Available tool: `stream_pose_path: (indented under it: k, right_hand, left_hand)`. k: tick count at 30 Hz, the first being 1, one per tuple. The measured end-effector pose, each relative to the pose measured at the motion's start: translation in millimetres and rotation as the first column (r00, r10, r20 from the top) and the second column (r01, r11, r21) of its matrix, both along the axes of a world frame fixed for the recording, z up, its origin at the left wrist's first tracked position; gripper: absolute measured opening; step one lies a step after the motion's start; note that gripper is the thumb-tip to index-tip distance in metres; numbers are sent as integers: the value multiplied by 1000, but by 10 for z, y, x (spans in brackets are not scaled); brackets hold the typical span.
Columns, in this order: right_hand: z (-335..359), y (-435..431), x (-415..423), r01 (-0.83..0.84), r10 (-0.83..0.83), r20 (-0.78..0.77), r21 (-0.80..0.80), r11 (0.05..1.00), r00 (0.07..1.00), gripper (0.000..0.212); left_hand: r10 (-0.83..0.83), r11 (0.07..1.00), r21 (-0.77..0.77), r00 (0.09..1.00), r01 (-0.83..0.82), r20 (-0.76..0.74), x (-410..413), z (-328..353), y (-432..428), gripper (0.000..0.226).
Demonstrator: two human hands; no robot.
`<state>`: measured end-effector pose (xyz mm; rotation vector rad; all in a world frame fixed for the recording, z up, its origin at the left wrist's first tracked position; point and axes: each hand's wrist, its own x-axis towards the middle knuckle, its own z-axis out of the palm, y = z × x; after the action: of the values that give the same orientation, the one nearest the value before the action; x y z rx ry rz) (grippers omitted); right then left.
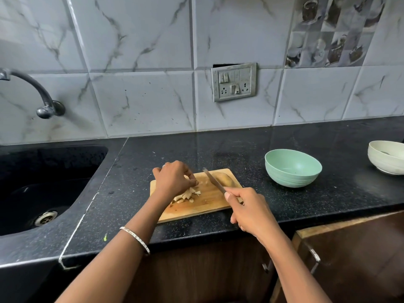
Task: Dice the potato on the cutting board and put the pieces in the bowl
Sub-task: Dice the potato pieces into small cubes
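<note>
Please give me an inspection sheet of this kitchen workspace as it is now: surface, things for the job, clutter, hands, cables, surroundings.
Surface: black speckled stone counter, dry as far as seen; small green speck near the front edge.
Job's things: rectangular wooden cutting board carries pale diced potato pieces and an uncut potato half; mint green plastic bowl beside the board looks empty.
Clutter: cream bowl at the far right edge.
Hands: left hand pinches pieces on the board; right hand has its grip on the steel knife, blade angled over the board.
Cables: nothing seen.
Surroundings: black sink, wall tap, switch and socket plate, marble-pattern tiles, wooden cabinet doors below.
</note>
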<state>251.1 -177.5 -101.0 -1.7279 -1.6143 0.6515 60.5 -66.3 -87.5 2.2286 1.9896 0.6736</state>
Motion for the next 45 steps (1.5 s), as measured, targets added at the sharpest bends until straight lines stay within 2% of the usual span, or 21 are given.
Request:
stream_pose_path:
  k: [4, 7, 13, 17, 23, 27, 33, 36, 39, 42, 45]
  right_hand:
    - [-19, 59, -67, 28, -26, 125, -8, 1000, 992, 36]
    - [-41, 28, -153, -5, 9, 114, -29, 1000, 993, 31]
    - [-46, -81, -301, -119, 116, -74, -37, 992, 990, 29]
    - [-14, -72, -296, -106, 105, -92, 0, 994, 990, 36]
    - [-23, -132, -326, -170, 166, -125, -24, 985, 978, 35]
    - [-100, -160, -278, -139, 133, -139, -29, 990, 981, 35]
    - [-104, -147, -149, -102, 101, -173, 0, 995, 980, 33]
    - [-116, -142, -124, -95, 93, -164, -3, 995, 982, 34]
    - [-144, -156, -109, -97, 96, -167, -2, 995, 981, 34]
    - [-165, -172, -85, -94, 92, -176, -4, 996, 980, 34]
    - [-169, -178, -58, -84, 83, -182, -2, 996, 980, 34]
  left_hand:
    - [-9, 1000, -21, 993, 12, 116, -198, 84, -39, 7]
    - [-37, 996, -71, 990, 48, 139, -381, 69, -11, 6]
    - [-58, 952, -298, 997, 68, 43, -575, 67, -91, 59]
    - [-73, 942, -321, 994, 96, 85, -591, 44, -122, 68]
    - [-50, 969, -236, 993, 73, 105, -516, 3, -146, 58]
    - [-49, 980, -182, 985, 79, 165, -510, -7, -153, 48]
    - [-141, 990, 30, 986, 139, 87, -360, -13, -264, 15]
    - [-155, 988, 10, 987, 156, -28, -199, -48, -325, 20]
    - [-88, 994, 52, 986, 96, -141, -71, -94, -352, 24]
    - [-25, 994, 102, 985, 42, -168, 13, -131, -355, 22]
    - [-25, 996, 85, 992, 35, -124, 89, -154, -349, 21]
